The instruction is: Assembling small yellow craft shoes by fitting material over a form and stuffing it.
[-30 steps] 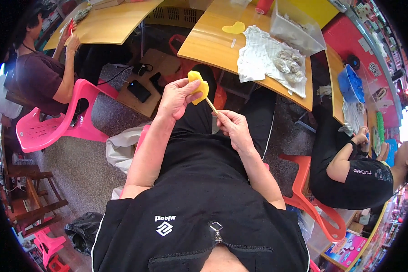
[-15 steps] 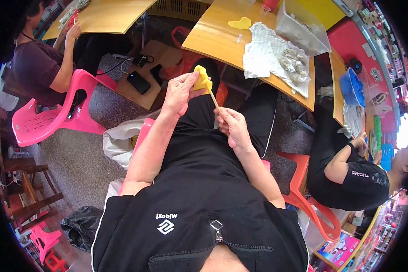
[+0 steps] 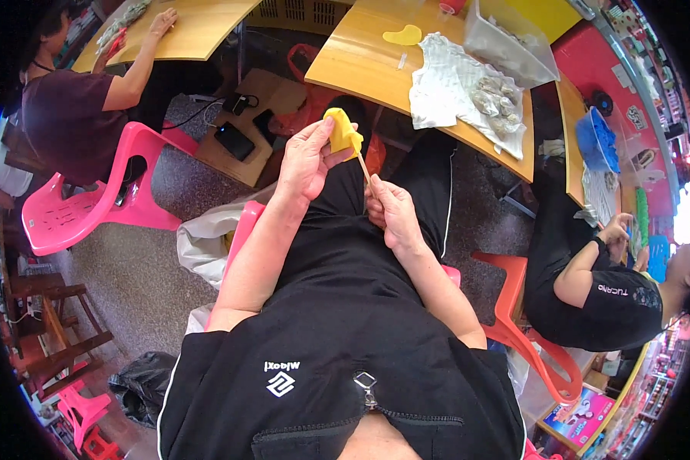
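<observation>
Above my lap, my left hand point(image 3: 311, 157) pinches a small folded yellow piece point(image 3: 340, 132), soft-looking, maybe fabric or foam. My right hand point(image 3: 392, 212) grips a thin wooden stick point(image 3: 364, 166), whose upper end meets the lower right edge of the yellow piece. Whether the tip goes inside it is hidden. A flat yellow cut-out point(image 3: 403, 35) of a similar colour lies on the wooden table point(image 3: 353, 57) ahead, beside a white cloth point(image 3: 437, 84).
Bundles in clear plastic point(image 3: 498, 103) rest on the cloth, near a translucent bin point(image 3: 514, 46). A person point(image 3: 73, 115) sits left by a pink chair point(image 3: 107, 199); another point(image 3: 606, 295) sits right near an orange chair point(image 3: 506, 307). A phone point(image 3: 234, 141) lies on cardboard below.
The yellow piece has turned slightly and shows a broader, smoother face. Both my hands stay nearly in place. The person on the left has reached one hand forward onto their table.
</observation>
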The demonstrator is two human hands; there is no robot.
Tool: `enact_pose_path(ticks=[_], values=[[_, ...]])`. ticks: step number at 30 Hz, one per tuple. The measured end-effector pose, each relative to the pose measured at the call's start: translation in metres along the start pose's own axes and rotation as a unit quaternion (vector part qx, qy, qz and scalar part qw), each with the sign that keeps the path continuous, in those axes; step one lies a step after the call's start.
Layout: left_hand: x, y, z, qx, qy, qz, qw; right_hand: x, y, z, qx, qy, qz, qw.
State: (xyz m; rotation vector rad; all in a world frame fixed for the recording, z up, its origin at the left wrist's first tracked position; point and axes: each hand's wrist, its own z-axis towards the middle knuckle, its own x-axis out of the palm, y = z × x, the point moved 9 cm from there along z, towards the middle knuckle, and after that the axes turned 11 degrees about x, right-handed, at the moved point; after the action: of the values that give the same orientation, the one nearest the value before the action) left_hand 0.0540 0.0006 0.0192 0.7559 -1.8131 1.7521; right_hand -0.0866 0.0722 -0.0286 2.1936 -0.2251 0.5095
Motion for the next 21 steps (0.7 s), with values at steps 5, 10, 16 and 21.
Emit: enact_pose_path(ticks=[5, 10, 16, 21], values=[[0.007, -0.003, 0.001, -0.025, -0.004, -0.056, 0.998, -0.001, 0.005, 0.000, -0.001, 0.015, -0.008, 1.000], [-0.008, 0.002, 0.004, -0.037, 0.001, 0.017, 0.999, -0.002, 0.007, -0.003, -0.024, -0.019, -0.041, 0.999], [0.006, 0.010, 0.000, -0.007, -0.006, -0.030, 1.000, -0.003, -0.002, 0.000, 0.004, 0.007, 0.053, 0.999], [0.010, 0.002, 0.000, -0.026, 0.022, -0.002, 0.999, -0.004, 0.002, -0.001, 0.022, 0.021, 0.019, 0.999]])
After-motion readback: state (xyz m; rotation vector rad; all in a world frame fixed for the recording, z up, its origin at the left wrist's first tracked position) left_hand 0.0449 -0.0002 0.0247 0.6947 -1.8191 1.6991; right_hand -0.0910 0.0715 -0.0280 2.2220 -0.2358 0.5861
